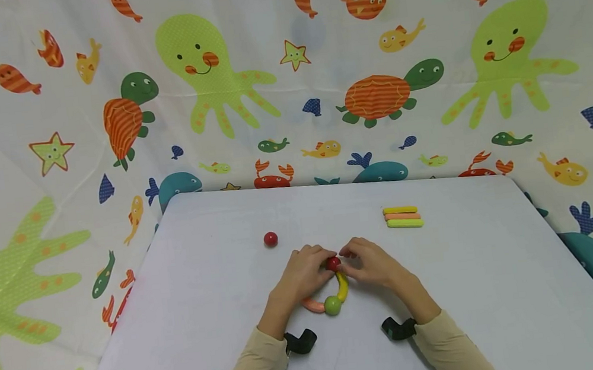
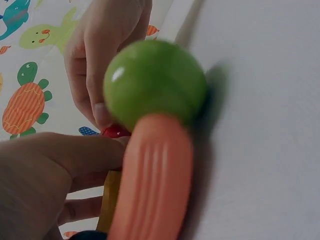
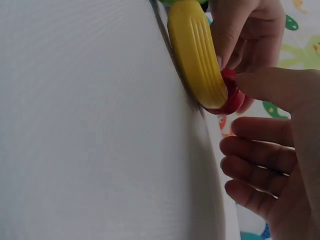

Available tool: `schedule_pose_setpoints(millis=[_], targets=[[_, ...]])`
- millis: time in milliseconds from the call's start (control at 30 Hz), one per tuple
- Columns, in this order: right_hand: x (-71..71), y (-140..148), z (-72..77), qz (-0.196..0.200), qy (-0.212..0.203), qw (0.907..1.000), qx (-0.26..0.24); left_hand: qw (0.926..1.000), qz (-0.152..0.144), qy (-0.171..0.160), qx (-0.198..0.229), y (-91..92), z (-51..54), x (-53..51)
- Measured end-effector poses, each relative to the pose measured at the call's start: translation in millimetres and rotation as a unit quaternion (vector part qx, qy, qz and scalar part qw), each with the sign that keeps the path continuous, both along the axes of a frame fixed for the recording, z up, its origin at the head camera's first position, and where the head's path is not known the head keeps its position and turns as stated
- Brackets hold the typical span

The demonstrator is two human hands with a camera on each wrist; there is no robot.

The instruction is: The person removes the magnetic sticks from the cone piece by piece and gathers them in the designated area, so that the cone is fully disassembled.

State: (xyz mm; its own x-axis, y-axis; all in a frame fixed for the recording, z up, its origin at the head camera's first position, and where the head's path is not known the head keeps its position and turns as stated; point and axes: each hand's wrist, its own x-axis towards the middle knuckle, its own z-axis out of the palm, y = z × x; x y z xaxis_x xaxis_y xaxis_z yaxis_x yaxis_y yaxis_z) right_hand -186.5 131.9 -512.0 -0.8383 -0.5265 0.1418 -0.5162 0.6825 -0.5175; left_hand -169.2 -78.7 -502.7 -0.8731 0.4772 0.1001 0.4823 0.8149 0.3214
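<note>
My left hand (image 1: 307, 268) is at a ring of play pieces, its thumb and fingertips pinching a red ball (image 1: 333, 263). A yellow curved stick (image 1: 343, 288) joins that ball to a green ball (image 1: 332, 305), and a salmon curved stick (image 1: 313, 305) continues leftward. In the left wrist view, another yellow piece (image 2: 108, 205) and part of a dark blue round piece (image 2: 89, 235) show beside my left fingers. My right hand (image 1: 371, 264) touches the red ball with its thumb; the other fingers (image 3: 257, 152) are loosely bent and apart from it. My left hand covers the ring's left side.
A loose red ball (image 1: 271, 239) lies farther back on the white table (image 1: 204, 289). Three straight sticks (image 1: 403, 217), yellow, orange and lime, lie side by side at the back right. Behind the table hangs a cloth (image 1: 261, 45) printed with sea animals.
</note>
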Motion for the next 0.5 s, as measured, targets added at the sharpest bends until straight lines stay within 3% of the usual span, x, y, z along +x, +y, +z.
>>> schedule_pose_setpoints(millis=[333, 500], targets=[[0.7, -3.9, 2.3, 0.024, -0.022, 0.9993, 0.017, 0.9998, -0.001, -0.011, 0.016, -0.4, 1.1, 0.1], [1.0, -4.1, 2.1, 0.029, -0.042, 0.9985, 0.022, 0.9992, -0.002, -0.034, 0.021, -0.2, 0.0, 0.0]])
